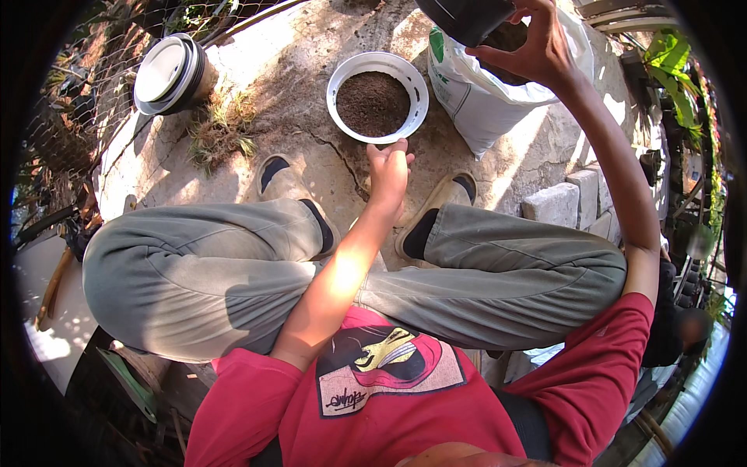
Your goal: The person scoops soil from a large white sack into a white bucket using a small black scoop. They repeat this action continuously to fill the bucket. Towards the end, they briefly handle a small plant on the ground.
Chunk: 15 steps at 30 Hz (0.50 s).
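Observation:
A white plastic plant pot (421, 111) stands in front of me on the concrete, with dark brown soil (373, 102) inside. My left hand (390, 169) grips its near rim with curled fingers. At the upper right, my right hand (540, 49) holds a black plastic pot (464, 17), tipped over the mouth of a white woven sack (475, 108). Part of the black pot is cut off by the top of the view. Dark soil (508, 44) shows inside the sack, partly hidden behind my fingers.
Stacked pots (166, 73) and a clump of small spiky plants (224, 128) are at the left, near a wire-mesh fence (87, 99). Concrete blocks (554, 204) lie by my right knee, and potted plants (671, 76) line the right edge. A person (665, 315) is behind at the right.

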{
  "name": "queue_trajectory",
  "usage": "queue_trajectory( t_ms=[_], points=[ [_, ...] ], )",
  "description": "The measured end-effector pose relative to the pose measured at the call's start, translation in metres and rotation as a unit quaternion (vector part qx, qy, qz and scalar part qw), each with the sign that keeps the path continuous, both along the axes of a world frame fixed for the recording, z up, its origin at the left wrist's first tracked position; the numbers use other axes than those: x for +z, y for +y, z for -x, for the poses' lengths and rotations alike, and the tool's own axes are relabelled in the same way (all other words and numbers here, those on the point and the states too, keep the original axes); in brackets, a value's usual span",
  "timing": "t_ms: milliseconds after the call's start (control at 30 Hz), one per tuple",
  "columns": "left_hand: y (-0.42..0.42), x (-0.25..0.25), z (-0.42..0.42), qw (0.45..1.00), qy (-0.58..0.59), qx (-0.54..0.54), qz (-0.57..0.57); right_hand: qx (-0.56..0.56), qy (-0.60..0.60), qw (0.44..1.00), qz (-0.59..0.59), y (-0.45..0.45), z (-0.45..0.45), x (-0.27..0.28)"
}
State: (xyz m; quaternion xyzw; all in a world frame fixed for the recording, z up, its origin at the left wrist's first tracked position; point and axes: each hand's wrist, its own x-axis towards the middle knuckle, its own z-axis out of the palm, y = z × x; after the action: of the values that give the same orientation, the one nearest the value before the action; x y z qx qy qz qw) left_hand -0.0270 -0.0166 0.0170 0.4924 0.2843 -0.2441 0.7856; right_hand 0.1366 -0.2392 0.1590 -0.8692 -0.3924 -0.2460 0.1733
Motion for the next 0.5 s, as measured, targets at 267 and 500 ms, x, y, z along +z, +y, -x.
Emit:
queue_trajectory(
  t_ms=[267, 500],
  points=[
    [0.000, -0.006, -0.002, 1.000, 0.013, 0.006, 0.010, -0.114, -0.041, 0.993, 0.014, -0.054, 0.008, 0.024],
    [-0.013, -0.003, 0.000, 1.000, 0.020, 0.004, -0.003, -0.367, 0.112, 0.922, 0.053, -0.033, 0.040, 0.063]
  ],
)
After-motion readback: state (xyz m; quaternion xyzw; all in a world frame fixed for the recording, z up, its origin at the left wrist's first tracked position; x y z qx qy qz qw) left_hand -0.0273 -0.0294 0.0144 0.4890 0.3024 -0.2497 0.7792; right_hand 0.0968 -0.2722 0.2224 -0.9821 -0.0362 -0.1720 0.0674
